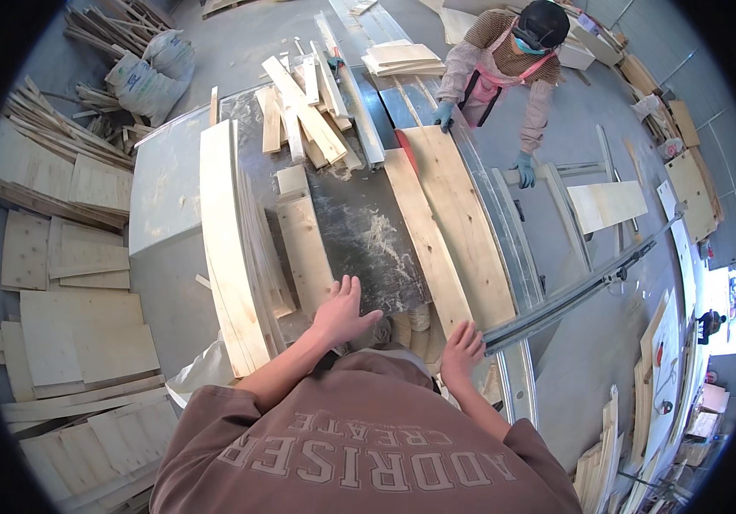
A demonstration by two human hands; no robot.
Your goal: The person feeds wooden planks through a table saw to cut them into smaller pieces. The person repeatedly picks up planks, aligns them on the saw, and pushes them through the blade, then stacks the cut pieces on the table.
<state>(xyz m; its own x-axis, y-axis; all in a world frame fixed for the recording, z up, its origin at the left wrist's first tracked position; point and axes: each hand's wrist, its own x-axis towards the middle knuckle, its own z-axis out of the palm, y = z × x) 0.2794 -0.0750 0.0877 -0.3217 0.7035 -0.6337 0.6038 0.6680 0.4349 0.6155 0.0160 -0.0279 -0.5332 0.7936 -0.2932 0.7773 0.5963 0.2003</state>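
Right hand [464,349], grip unclear, sits at the near end of a narrow plank [427,236].

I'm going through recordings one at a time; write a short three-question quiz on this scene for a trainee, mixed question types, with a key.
1. True or false: the person's left hand is clenched in a fist.
2. Pick one: what colour is the part showing between the narrow board and the wide board, toward the co-worker?
A) Green
B) Red
C) Yellow
3. Short answer: which of the person's hands is at the near end of the narrow board?

Key:
1. False; its fingers are extended.
2. B
3. The right hand.
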